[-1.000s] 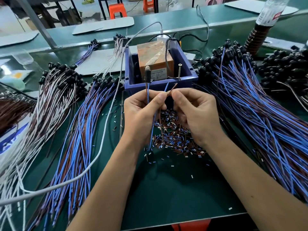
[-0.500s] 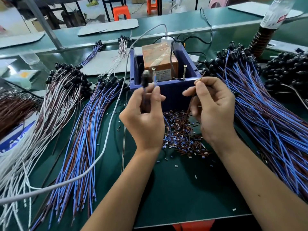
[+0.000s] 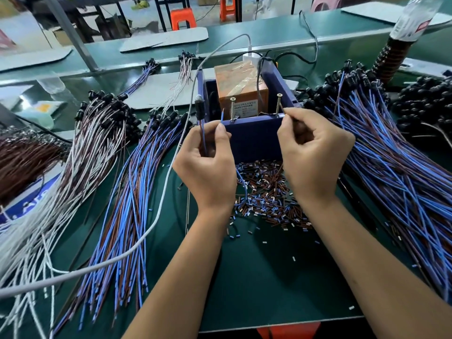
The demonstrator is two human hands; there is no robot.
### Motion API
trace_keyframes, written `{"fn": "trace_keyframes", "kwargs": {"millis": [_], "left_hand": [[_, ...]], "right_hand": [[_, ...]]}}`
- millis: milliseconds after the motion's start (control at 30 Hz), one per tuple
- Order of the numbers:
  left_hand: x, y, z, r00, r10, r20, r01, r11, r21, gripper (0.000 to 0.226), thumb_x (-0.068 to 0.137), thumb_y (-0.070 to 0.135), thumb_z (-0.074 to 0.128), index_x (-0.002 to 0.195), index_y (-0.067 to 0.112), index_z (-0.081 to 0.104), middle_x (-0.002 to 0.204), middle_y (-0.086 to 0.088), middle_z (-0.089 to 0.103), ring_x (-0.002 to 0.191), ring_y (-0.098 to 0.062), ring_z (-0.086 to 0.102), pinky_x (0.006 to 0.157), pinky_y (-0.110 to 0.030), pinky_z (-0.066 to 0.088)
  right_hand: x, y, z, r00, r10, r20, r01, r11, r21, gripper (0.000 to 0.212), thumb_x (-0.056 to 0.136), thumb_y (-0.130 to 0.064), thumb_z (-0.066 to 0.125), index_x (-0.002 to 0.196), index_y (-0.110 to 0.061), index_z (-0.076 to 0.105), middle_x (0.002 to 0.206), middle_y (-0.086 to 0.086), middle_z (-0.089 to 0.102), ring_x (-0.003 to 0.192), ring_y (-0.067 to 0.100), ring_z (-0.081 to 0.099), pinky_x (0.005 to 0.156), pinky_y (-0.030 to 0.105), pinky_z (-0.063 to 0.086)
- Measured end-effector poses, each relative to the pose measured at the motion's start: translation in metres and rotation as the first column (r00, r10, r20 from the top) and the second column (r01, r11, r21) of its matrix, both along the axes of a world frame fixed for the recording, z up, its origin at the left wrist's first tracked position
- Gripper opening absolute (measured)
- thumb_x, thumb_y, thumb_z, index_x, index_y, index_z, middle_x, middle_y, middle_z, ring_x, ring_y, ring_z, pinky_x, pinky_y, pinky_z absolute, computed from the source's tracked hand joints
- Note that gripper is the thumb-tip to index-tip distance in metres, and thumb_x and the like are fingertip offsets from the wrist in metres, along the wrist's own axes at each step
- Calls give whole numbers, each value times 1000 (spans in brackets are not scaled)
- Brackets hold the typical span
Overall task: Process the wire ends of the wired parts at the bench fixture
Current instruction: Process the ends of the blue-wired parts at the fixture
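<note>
The bench fixture is a blue open box (image 3: 254,140) holding an orange transformer block (image 3: 238,86), with two upright screws (image 3: 231,107) on its front wall. My left hand (image 3: 208,165) grips one wired part: its black head (image 3: 199,107) sticks up above my fingers, and the blue wire end (image 3: 222,117) points up beside the left screw. My right hand (image 3: 310,155) pinches the part's brown wire end (image 3: 283,111), which sits right by the right screw (image 3: 278,104); whether it touches is unclear.
A heap of cut insulation bits (image 3: 264,192) lies under my hands. Bundles of blue-brown wired parts lie left (image 3: 122,204) and right (image 3: 396,172), white-brown ones (image 3: 73,167) far left. A grey cable (image 3: 156,211) curves across the green mat (image 3: 256,277). A bottle (image 3: 413,18) stands back right.
Both hands have risen from over the scrap heap and spread apart. The blue and brown wire ends now stand at the fixture's front wall, one by each screw.
</note>
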State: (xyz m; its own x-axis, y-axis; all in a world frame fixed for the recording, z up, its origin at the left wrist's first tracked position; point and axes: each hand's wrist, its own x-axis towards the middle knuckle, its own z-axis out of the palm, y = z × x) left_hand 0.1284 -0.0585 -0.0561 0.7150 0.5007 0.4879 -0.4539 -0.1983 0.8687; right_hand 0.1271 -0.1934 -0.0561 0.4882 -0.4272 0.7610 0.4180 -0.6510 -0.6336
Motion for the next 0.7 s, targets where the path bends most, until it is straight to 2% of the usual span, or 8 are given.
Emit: {"fn": "trace_keyframes", "kwargs": {"millis": [133,267,500,700], "left_hand": [[0,-2,2,1000,-26,-11,26,1000,-1,14,94,7,69,84,16,74,76,0,73,72,-19,69,71,-26,55],[1,0,3,999,-50,-10,50,999,-10,15,94,6,69,85,17,73,77,0,74,75,-19,71,74,-25,57],[-1,0,3,998,-66,-9,66,998,17,13,95,3,68,86,10,75,76,-1,72,72,-5,64,73,-17,51],[-2,0,3,998,-67,-15,67,998,21,11,96,2,67,89,6,75,76,-3,71,72,-6,64,73,-16,49]], "right_hand": [[0,-3,-1,999,-10,-33,11,1000,28,15,95,-15,67,96,-11,82,70,-5,70,59,11,63,58,35,54],[0,-2,-2,999,19,-40,-17,999,31,16,97,-17,67,98,-11,82,71,-6,71,60,10,64,59,34,54],[-1,-3,-3,998,57,-41,-56,998,32,16,98,-17,67,99,-11,81,72,-8,70,61,7,64,58,28,54],[-3,-3,-2,997,65,-47,-64,997,33,16,98,-16,66,100,-11,81,73,-9,69,61,7,64,58,25,53]]}}
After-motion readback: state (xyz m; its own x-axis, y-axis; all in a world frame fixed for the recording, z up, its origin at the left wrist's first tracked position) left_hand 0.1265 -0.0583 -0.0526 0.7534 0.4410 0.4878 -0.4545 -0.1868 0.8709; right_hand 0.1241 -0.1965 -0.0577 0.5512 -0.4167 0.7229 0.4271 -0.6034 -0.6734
